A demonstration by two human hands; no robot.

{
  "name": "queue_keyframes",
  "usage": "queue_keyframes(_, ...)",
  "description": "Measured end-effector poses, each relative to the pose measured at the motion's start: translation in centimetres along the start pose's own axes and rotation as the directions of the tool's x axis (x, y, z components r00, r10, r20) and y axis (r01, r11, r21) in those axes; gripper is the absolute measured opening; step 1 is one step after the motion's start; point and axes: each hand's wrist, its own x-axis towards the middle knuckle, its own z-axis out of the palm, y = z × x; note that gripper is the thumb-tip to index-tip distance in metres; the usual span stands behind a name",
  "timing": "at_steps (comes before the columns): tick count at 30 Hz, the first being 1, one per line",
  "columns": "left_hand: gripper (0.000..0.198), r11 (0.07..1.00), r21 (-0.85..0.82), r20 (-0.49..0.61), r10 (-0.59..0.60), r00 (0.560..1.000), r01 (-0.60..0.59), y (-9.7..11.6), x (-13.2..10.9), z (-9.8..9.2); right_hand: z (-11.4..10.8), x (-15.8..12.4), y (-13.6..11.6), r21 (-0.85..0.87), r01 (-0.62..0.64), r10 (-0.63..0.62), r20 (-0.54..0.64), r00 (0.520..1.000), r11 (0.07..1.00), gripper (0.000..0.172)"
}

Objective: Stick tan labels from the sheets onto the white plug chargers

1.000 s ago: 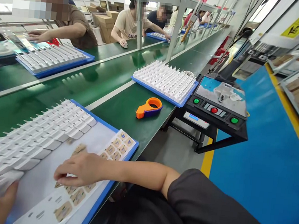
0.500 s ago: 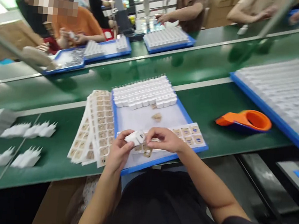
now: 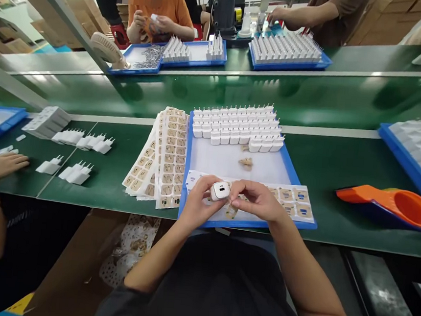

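Observation:
My left hand [image 3: 202, 201] holds a white USB charger [image 3: 220, 191] over the near part of a blue-rimmed tray [image 3: 290, 171]. The charger's port face is turned up towards me. Close against its right side, my right hand [image 3: 256, 200] is closed in a pinch; whatever is between the fingertips is too small to make out. Beneath the hands, a sheet of tan stickers [image 3: 304, 204] lies across the tray's near edge. Rows of white chargers [image 3: 237, 126] stand pins up at the tray's far end, and a crumpled tan scrap [image 3: 246, 163] lies in front of them.
More tan sticker sheets [image 3: 172, 157] are fanned out left of the tray. Several chargers [image 3: 77, 172] lie farther left, near a co-worker's hand [image 3: 5, 165]. An orange tape dispenser [image 3: 387, 203] sits to the right, beside another charger tray [image 3: 403, 150]. Co-workers sit across the green bench.
My view has swung and levelled, so the bench things appear shifted to the right. The charger's port face is turned more towards me. Both hands stay together at the charger.

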Motion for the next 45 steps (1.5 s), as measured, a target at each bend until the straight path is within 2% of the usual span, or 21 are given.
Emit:
queue_keyframes(3,0.045,0.997,0.071,-0.055,0.043,0.998,-0.039,-0.2,-0.2,0.5,0.3,0.1,0.0,-0.054,-0.026,0.028,0.027,0.999,0.998,0.015)
queue_keyframes(8,0.059,0.996,0.009,0.114,0.089,0.989,-0.091,-0.2,-0.4,0.0,0.1,0.1,0.3,-0.036,-0.063,0.057,-0.154,0.986,0.997,0.019)
queue_keyframes(10,0.054,0.996,-0.002,0.072,0.091,0.993,-0.091,-0.3,-0.5,-0.2,0.0,0.1,0.4,-0.01,-0.076,0.072,-0.198,0.977,0.997,0.019)
queue_keyframes(13,0.043,0.993,0.046,-0.091,0.111,0.99,-0.107,-0.6,-0.5,-0.3,0.5,0.2,0.7,0.028,-0.081,0.086,-0.276,0.957,0.996,0.019)
queue_keyframes(15,0.04,0.989,0.061,-0.141,0.141,0.98,-0.134,-0.8,-0.5,-0.2,1.3,0.4,1.1,0.07,-0.06,0.082,-0.383,0.92,0.996,0.02)
queue_keyframes(18,0.039,0.98,0.09,-0.141,0.19,0.972,-0.179,-1.1,-0.5,-0.2,2.9,0.7,1.7,0.108,-0.016,0.072,-0.539,0.839,0.994,0.019)
queue_keyframes(21,0.04,0.973,0.115,-0.129,0.214,0.968,-0.2,-1.1,-0.5,-0.4,4.0,0.9,1.8,0.092,-0.025,0.076,-0.613,0.787,0.995,0.019)
queue_keyframes(26,0.041,0.968,0.125,-0.122,0.231,0.965,-0.215,-1.1,-0.5,-0.5,4.3,1.2,1.1,0.088,-0.044,0.091,-0.645,0.759,0.995,0.018)
queue_keyframes(33,0.041,0.946,0.161,-0.114,0.3,0.947,-0.281,-1.0,-0.4,-0.5,4.4,1.3,1.2,0.054,-0.033,0.06,-0.653,0.755,0.998,0.014)
queue_keyframes(45,0.041,0.933,0.183,-0.107,0.332,0.937,-0.31,-0.9,-0.4,-0.4,4.4,1.3,1.1,-0.003,-0.036,0.025,-0.664,0.747,0.999,0.008)
